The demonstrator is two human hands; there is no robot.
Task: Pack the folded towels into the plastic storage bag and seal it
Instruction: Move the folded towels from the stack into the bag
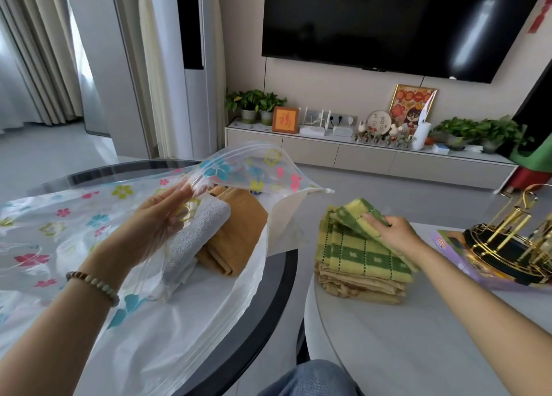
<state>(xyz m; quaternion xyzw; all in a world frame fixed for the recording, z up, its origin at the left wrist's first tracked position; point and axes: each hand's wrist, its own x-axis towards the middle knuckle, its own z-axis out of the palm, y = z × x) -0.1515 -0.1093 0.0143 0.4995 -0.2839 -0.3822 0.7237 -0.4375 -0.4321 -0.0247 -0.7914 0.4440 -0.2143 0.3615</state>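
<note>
Clear plastic printed with small coloured flowers makes up the bag (89, 231), which lies across the dark-rimmed round tabletop (268, 306) on the left, its mouth turned toward the right. The left hand (158, 225) is slipped inside the mouth, fingers spread and loose rather than clamped, lifting the upper flap (254, 171) so the opening gapes; a bead bracelet (92, 282) circles that wrist. Inside the mouth lie two folded towels side by side and touching: a grey towel (197, 234) just beside the left hand and an orange towel (239, 231) to its right. The zip strip (301, 180) runs along the raised edge, unsealed. On the paler tabletop (388, 342) to the right, well apart from the bag, sits a stack of folded towels. The right hand (394, 234) is closed on the far corner of the top one, a green-and-yellow checked towel (361, 246), with that corner folded up off the pile; beige towels (358, 285) lie beneath it. Near the stack's right stands a gold-and-black rack (507, 240) on a purple box (466, 264).
</note>
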